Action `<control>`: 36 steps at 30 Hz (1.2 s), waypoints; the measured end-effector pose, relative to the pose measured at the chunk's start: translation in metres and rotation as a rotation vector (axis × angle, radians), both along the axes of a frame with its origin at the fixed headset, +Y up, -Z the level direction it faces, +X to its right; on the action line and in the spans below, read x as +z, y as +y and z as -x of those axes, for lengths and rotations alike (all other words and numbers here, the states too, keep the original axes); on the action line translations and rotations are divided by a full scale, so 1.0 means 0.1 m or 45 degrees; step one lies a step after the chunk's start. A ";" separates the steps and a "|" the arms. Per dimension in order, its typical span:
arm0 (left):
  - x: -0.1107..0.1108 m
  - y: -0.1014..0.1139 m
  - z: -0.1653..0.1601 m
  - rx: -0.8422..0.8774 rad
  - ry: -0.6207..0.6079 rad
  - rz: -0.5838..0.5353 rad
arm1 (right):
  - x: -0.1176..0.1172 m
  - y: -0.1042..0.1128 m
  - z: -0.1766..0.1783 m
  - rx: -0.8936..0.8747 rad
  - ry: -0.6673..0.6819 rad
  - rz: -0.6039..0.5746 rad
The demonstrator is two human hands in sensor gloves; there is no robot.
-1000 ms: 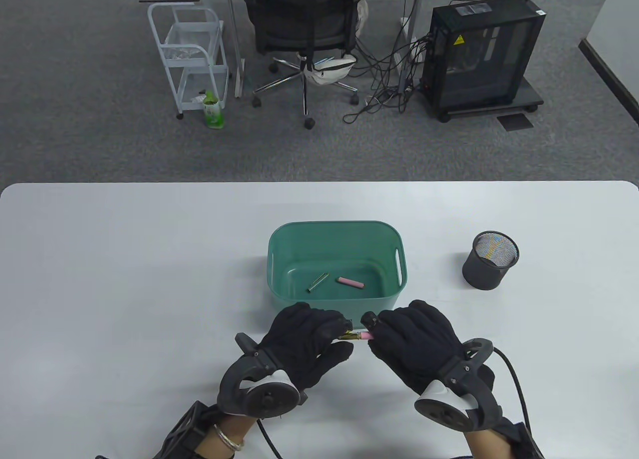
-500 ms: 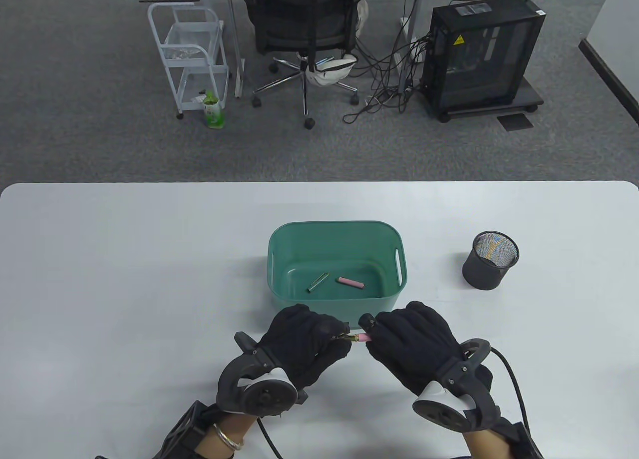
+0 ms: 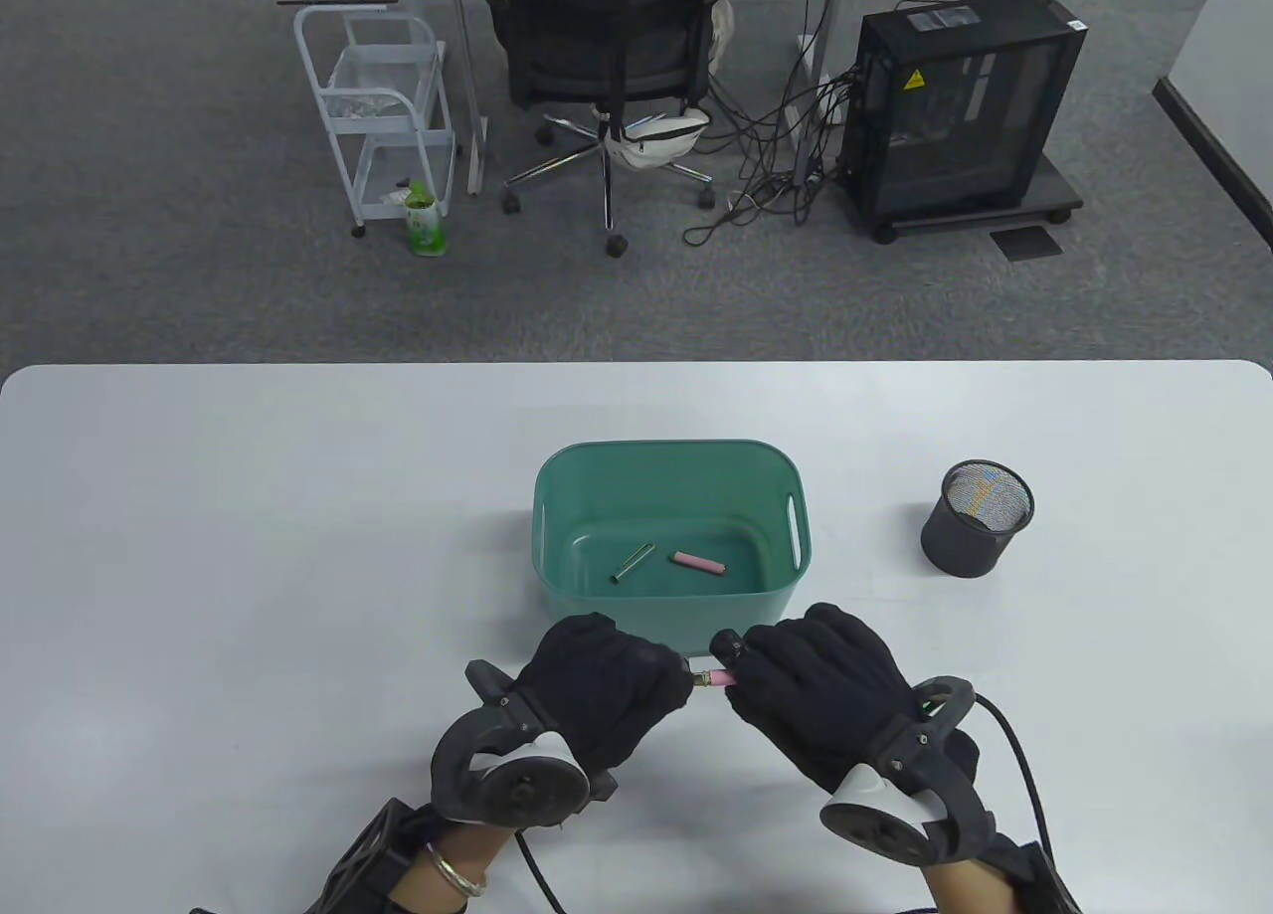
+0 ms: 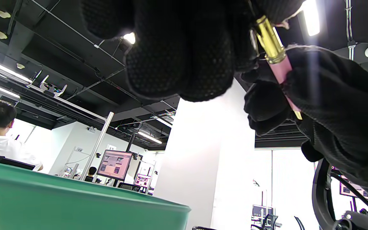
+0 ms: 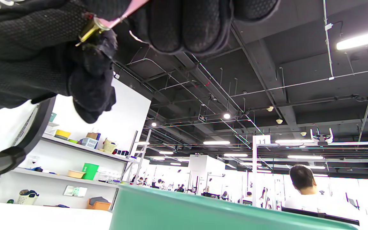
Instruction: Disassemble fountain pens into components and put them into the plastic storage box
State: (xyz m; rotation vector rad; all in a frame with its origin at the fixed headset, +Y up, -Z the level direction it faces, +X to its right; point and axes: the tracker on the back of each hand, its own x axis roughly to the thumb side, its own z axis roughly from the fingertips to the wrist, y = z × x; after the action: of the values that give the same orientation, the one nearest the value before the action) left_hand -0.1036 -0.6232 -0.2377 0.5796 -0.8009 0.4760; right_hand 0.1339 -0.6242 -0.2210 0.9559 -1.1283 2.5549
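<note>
Just in front of the green plastic storage box [image 3: 557, 476] both gloved hands hold one pink fountain pen part [image 3: 713, 676] with a gold end [image 4: 268, 40]. My left hand [image 3: 607, 685] grips the gold end, my right hand [image 3: 811, 690] curls round the pink section [image 4: 283, 72]. In the right wrist view the pink piece [image 5: 117, 19] and its gold ring [image 5: 91, 29] show between the two gloves. On the box floor lie a gold-green tube [image 3: 633, 562] and a pink piece [image 3: 696, 562]. The box wall fills the bottom of the left wrist view [image 4: 59, 204] and the right wrist view [image 5: 203, 210].
A black mesh pen cup [image 3: 977, 531] stands on the white table [image 3: 249, 556] to the right of the box. Beyond the table's far edge are an office chair [image 3: 607, 59], a white trolley [image 3: 383, 108] and a computer tower [image 3: 960, 108]. Cables trail from both wrists.
The two hands have drawn closer together, so less of the gold end shows between them. Both hands shifted slightly left; the box contents are unchanged.
</note>
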 end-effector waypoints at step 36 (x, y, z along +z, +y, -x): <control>0.02 -0.02 -0.04 -0.061 -0.010 0.005 | 0.00 0.02 -0.05 -0.016 -0.019 -0.012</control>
State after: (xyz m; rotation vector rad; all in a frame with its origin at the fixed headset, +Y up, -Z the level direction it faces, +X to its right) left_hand -0.1000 -0.6252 -0.2359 0.5537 -0.8197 0.4361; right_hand 0.1386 -0.6224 -0.2213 0.9304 -1.1476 2.5535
